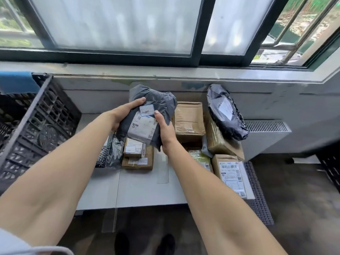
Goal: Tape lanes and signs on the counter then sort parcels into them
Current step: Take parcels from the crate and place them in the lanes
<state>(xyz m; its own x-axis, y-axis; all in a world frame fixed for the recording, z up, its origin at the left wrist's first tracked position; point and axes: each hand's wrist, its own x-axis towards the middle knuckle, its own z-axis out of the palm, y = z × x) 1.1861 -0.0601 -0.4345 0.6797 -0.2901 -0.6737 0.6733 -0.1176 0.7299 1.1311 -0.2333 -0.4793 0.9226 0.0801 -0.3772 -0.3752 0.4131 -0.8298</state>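
A grey plastic mailer bag [158,102] with a white shipping label and a small blue-bordered sticker is held above the counter [139,188]. My left hand [123,113] grips its left edge and my right hand [164,129] grips its right side, thumb beside the sticker. Below it small cardboard boxes [138,155] lie stacked in the middle of the counter. A strip of clear tape [163,170] runs front to back just right of them. A second clear strip [110,219] hangs over the front edge on the left.
Several cardboard boxes [189,120] crowd the counter's right side, with a dark mailer bag [224,111] on top. A bubble-wrap packet [108,151] lies left of the small boxes. A black plastic crate [36,122] stands at the left, a radiator [266,133] at the right.
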